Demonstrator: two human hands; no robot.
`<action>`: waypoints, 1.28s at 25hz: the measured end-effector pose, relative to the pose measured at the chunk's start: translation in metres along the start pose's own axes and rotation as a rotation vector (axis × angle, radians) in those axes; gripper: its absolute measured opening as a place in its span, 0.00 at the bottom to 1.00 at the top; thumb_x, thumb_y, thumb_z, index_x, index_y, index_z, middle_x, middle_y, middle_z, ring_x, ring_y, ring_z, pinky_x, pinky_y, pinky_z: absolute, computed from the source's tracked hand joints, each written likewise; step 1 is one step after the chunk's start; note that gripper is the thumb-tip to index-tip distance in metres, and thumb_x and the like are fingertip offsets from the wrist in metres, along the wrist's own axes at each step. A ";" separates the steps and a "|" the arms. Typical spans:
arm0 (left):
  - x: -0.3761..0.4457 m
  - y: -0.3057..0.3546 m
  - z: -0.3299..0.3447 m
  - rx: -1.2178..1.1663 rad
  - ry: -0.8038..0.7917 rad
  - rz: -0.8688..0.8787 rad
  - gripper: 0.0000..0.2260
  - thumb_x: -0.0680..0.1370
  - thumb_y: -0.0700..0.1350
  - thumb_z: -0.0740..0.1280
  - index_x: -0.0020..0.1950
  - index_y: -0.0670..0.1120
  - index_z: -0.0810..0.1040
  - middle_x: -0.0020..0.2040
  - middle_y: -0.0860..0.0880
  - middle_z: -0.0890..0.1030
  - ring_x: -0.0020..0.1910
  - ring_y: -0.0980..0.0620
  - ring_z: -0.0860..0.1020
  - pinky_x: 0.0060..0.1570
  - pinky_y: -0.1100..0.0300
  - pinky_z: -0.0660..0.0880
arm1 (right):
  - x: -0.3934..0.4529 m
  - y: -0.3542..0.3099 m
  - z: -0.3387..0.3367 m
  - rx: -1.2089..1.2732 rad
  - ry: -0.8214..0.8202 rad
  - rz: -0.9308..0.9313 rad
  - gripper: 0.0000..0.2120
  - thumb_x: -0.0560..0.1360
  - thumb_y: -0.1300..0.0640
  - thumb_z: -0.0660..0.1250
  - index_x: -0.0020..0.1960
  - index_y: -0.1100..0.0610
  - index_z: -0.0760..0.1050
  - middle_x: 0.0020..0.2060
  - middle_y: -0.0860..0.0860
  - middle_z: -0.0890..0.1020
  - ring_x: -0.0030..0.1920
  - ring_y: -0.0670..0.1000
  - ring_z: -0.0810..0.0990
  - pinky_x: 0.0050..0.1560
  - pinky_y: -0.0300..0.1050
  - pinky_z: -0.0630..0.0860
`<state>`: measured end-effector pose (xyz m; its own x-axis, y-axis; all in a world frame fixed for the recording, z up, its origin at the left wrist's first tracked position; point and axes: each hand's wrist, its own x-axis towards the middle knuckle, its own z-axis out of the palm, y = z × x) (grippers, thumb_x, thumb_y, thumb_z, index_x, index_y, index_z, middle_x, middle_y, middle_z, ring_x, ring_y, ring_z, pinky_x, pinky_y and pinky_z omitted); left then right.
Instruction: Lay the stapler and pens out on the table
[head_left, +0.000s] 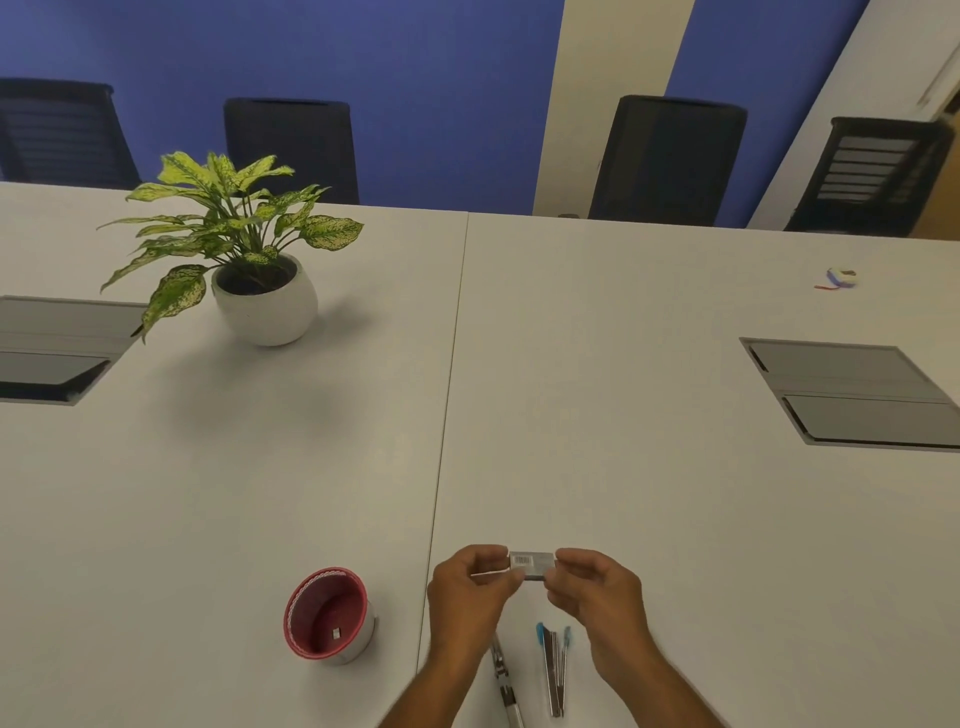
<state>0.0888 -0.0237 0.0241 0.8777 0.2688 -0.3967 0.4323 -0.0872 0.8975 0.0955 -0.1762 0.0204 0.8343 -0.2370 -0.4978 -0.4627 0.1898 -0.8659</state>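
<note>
Small grey box, barcode label on the upper face: held above the table, lower centre of the frame, pinched at both ends. Long axis across the frame, left to right, roughly level. A pale flap or strip projecting from its left end toward the left hand; exact nature too small to tell.

Left hand: fingers curled, thumb and fingertips pinching the box's left end and the pale strip.

Right hand: fingers curled, pinching the right end. Hands close together, box bridging the gap; both equally near, neither free.

Below the hands, lower edge of the frame, on the table: two blue-capped pens side by side, long axes running up the frame; a third pen-like object just left of them, partly hidden by the left forearm.

Left of the hands: red round container, open mouth tilted toward the camera, a small pale item inside.

Surface: white table in two panels, seam running up the frame's centre. Grey cable hatch at right; another at the left edge. Potted plant, white pot, speckled green leaves, upper left. Small white-and-blue item, upper right, well apart from the hands.

Room: blue wall with a cream strip; four dark office chairs along the far side of the table.
</note>
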 end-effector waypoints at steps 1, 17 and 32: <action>-0.006 0.000 -0.003 -0.038 -0.003 -0.013 0.12 0.67 0.41 0.79 0.47 0.50 0.84 0.44 0.54 0.86 0.43 0.56 0.85 0.42 0.66 0.80 | -0.007 -0.001 -0.001 0.006 -0.015 -0.002 0.13 0.67 0.73 0.74 0.50 0.63 0.81 0.46 0.63 0.83 0.43 0.59 0.83 0.43 0.49 0.82; -0.059 0.002 -0.042 -0.326 -0.078 -0.144 0.17 0.62 0.41 0.82 0.44 0.36 0.81 0.39 0.38 0.85 0.35 0.45 0.84 0.41 0.53 0.83 | -0.072 -0.003 -0.003 0.045 -0.183 -0.052 0.14 0.65 0.74 0.74 0.49 0.63 0.83 0.44 0.64 0.84 0.42 0.58 0.83 0.48 0.55 0.82; -0.074 0.001 -0.040 -0.407 -0.084 -0.104 0.05 0.72 0.41 0.76 0.46 0.41 0.86 0.44 0.43 0.87 0.45 0.43 0.85 0.47 0.54 0.83 | -0.089 -0.017 -0.003 0.050 -0.225 -0.032 0.16 0.65 0.67 0.77 0.52 0.61 0.81 0.40 0.59 0.81 0.40 0.59 0.83 0.44 0.52 0.81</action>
<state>0.0159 -0.0053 0.0617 0.8547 0.1761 -0.4883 0.4174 0.3260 0.8482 0.0288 -0.1615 0.0794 0.8965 -0.0266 -0.4422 -0.4244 0.2343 -0.8746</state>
